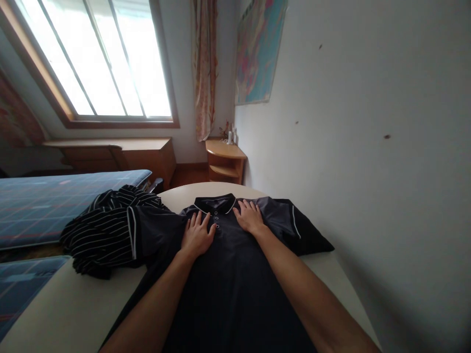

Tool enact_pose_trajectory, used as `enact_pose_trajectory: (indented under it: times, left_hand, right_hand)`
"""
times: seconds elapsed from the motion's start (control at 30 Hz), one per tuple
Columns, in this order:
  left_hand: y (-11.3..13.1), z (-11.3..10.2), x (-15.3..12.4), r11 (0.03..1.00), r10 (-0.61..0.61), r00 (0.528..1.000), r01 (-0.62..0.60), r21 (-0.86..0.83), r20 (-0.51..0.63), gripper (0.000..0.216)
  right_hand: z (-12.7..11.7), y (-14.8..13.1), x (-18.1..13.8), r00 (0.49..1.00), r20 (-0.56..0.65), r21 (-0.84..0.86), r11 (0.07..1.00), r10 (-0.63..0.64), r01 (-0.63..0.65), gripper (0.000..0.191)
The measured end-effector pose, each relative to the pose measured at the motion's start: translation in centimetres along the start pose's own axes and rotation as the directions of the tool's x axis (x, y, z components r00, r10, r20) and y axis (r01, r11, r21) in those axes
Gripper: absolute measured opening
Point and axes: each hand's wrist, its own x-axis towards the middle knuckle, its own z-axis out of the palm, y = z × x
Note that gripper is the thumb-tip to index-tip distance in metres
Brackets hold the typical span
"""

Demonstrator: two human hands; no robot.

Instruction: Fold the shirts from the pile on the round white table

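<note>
A dark polo shirt (235, 274) lies spread front side up on the pale table (62, 304), its collar at the far edge. White piping trims the collar and both sleeves, and a few buttons show on the placket. My left hand (197, 234) rests flat on the chest just left of the placket, fingers spread. On the other side, my right hand (248, 215) lies flat by the collar and shoulder, fingers apart. Neither hand grips the cloth. The shirt's left-hand sleeve touches a heaped black garment with white stripes (103, 235). The shirt's lower end runs out of view beneath my forearms.
Close on the right stands a white wall (368, 186) with a map (259, 54) on it. A plaid mattress (73, 203) lies to the left of the table. Beyond are a wooden desk (147, 143), a corner shelf (225, 148), a curtain (204, 68) and a bright window (99, 59).
</note>
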Motion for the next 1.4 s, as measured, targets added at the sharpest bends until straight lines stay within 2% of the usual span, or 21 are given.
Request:
enact_pose_trajectory:
  times: [0.07, 0.13, 0.23, 0.3, 0.37, 0.47, 0.57, 0.67, 0.9, 1.1, 1.27, 1.4]
  left_hand:
    - [0.1, -0.2, -0.1, 1.000, 0.003, 1.000, -0.003, 0.001, 0.010, 0.059]
    - [0.3, -0.4, -0.3, 1.000, 0.004, 1.000, -0.004, 0.000, 0.008, 0.059]
    - [0.5, -0.5, -0.5, 1.000, 0.007, 1.000, -0.007, -0.003, -0.016, 0.058]
    - [0.4, -0.5, -0.6, 1.000, 0.009, 1.000, -0.009, -0.002, -0.014, 0.058]
    - [0.3, -0.4, -0.5, 1.000, 0.007, 1.000, -0.007, 0.001, 0.004, 0.058]
    - [0.1, -0.3, -0.4, 1.000, 0.000, 1.000, 0.000, 0.009, 0.027, 0.060]
    - [0.1, -0.3, -0.3, 1.000, -0.003, 0.999, 0.002, 0.013, 0.037, 0.061]
    - [0.2, -0.4, -0.3, 1.000, -0.004, 0.999, 0.004, 0.015, 0.042, 0.061]
    - [0.1, -0.2, -0.2, 1.000, 0.000, 0.999, -0.001, 0.026, 0.042, 0.062]
    - [-0.1, 0.0, -0.2, 1.000, 0.004, 0.999, -0.005, 0.018, 0.040, 0.063]
    - [-0.1, -0.1, -0.2, 1.000, 0.001, 0.998, -0.003, 0.025, 0.057, 0.063]
    - [-0.3, -0.2, -0.2, 1.000, 0.015, 0.998, -0.016, 0.026, 0.058, 0.064]
  right_hand:
    - [-1.7, 0.6, -0.7, 0.993, -0.107, 0.005, 0.998, -0.057, 0.058, 0.055]
    - [-3.5, 1.8, -1.3, 0.984, -0.169, 0.014, 0.998, -0.061, 0.065, 0.046]
    - [-5.2, 4.7, -2.3, 0.978, -0.189, 0.022, 0.996, 0.092, -0.089, 0.039]
    - [-5.1, 6.9, -2.8, 0.975, -0.184, 0.007, 0.992, 0.123, -0.124, 0.041]
    - [-4.4, 8.7, -3.1, 0.982, -0.127, -0.025, 0.990, 0.136, -0.141, 0.051]
    - [-3.5, 10.2, -3.2, 0.976, -0.091, 0.006, 0.980, 0.199, -0.199, 0.060]
    - [-3.9, 11.0, -3.0, 0.945, -0.140, 0.052, 0.956, 0.295, -0.290, 0.059]
    - [-5.0, 11.6, -3.1, 0.902, -0.182, 0.023, 0.919, 0.391, -0.394, 0.058]
    - [-6.6, 12.4, -4.0, 0.834, -0.196, -0.029, 0.847, 0.515, -0.530, 0.055]
    - [-6.9, 13.1, -3.6, 0.829, -0.100, -0.015, 0.832, 0.551, -0.555, 0.045]
    - [-6.6, 13.4, -3.5, 0.815, -0.105, -0.025, 0.818, 0.569, -0.575, 0.058]
    - [-6.4, 13.3, -3.5, 0.809, -0.118, -0.025, 0.813, 0.576, -0.582, 0.060]
